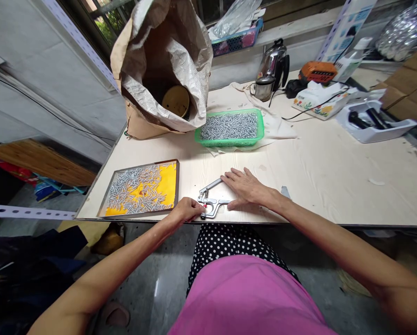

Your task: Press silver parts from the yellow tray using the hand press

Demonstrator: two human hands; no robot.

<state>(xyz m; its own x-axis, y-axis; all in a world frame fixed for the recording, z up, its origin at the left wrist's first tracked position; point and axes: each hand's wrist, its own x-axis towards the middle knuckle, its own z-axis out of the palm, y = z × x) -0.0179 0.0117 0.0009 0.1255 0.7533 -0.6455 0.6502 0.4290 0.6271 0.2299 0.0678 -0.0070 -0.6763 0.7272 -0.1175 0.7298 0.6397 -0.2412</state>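
Front edge of bench [327,186]: hand tool [214,202] lies between the hands, handles apart — left hand [188,209] closed, fingertips pinching the tool's red-marked end; right hand [248,187] spread, fingertips on the upper handle, thumb by the lower. Judged mid-job, no squeeze under way. Just left, shallow tray [177,184] holds loose metal pins [124,186], some yellow base showing. Beyond, green basket [225,143] carries a fuller load [229,124] of similar pieces. Finished ones can't be told from untouched, so share done unclear. Farther back, orange pack [318,72] bears dark upside-down characters — perhaps "20V", uncertain. Blue print on white panel [349,28]: too small to read.
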